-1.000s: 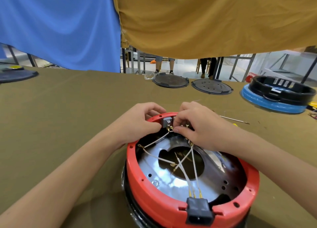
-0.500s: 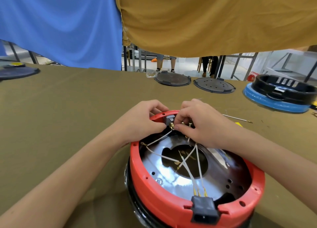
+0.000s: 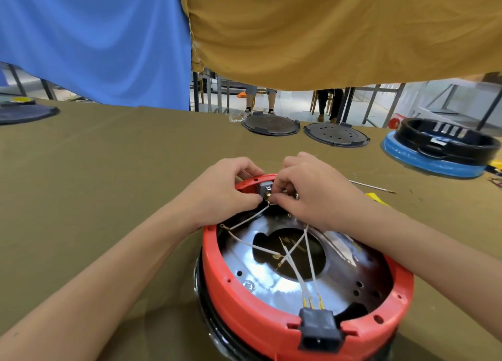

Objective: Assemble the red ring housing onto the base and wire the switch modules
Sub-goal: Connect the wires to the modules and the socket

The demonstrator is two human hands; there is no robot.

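Since a second ago both hands, left [image 3: 228,195] and right [image 3: 312,195], stay pinched on the white wire's brass terminal [image 3: 267,197] at the small grey switch module [image 3: 264,189] on the red plastic ring housing [image 3: 244,301], so wiring continues.

Right hand [image 3: 312,189]: fingertips drawn in closer to left hand [image 3: 225,192], now pinching at the brass terminal beside the grey switch module [image 3: 264,189] (contact point largely hidden). Red ring housing [image 3: 244,306]: sits slightly farther right in view.

Red ring housing [image 3: 244,310], white wires [image 3: 294,268] (brass-tipped), olive tablecloth [image 3: 108,184], black socket [image 3: 320,330].
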